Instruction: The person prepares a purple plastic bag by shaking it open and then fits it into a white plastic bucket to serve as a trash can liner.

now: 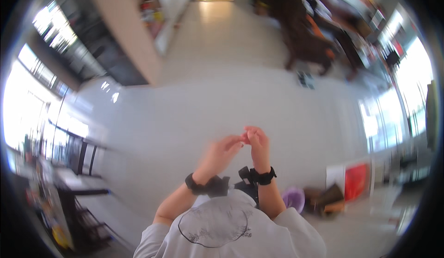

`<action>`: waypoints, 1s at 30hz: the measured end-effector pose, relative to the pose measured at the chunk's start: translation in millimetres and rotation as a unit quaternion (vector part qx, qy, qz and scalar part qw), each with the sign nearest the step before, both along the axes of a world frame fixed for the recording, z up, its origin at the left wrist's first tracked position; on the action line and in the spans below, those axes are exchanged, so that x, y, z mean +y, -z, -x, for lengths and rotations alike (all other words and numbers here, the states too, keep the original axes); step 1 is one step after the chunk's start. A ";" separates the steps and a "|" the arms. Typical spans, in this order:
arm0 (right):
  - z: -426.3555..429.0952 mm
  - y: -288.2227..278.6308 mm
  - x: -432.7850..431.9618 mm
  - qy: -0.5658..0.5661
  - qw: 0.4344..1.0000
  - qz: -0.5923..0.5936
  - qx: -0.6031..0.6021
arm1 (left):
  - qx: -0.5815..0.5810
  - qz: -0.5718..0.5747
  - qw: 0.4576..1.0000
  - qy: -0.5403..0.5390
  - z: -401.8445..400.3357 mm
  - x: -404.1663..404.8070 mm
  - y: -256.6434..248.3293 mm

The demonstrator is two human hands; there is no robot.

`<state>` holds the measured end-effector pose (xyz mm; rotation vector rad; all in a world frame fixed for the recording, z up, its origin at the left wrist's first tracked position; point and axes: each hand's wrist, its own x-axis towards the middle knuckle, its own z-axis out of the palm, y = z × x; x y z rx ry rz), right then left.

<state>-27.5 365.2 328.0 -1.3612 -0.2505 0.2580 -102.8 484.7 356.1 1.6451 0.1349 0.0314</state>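
My left hand and my right hand meet in front of my chest, above the pale floor. Their fingertips touch or nearly touch. Something small and reddish shows where they meet; blur hides whether it is an object or just fingertips. The fingers of my right hand are curled, while my left hand is smeared by motion. A black strap with a dark block circles my left wrist. Around my right wrist is another black strap.
Dark wooden furniture stands at the upper right, with footwear on the floor beside it. A light-coloured partition edge rises upper left. Lower right are a purple round thing and a red panel. Dark-legged furniture is at left.
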 end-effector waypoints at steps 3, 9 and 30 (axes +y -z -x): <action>9.0 -22.6 91.6 -0.152 0.988 0.034 -0.021 | -0.059 0.063 0.984 -0.155 30.2 69.0 -9.7; 32.8 -35.4 217.1 -0.367 0.927 0.066 -0.051 | -0.074 0.079 0.907 -0.407 87.0 153.6 7.1; 75.4 -60.2 559.9 -0.669 0.737 0.027 -0.092 | -0.097 0.082 0.701 -0.701 158.8 391.9 -21.3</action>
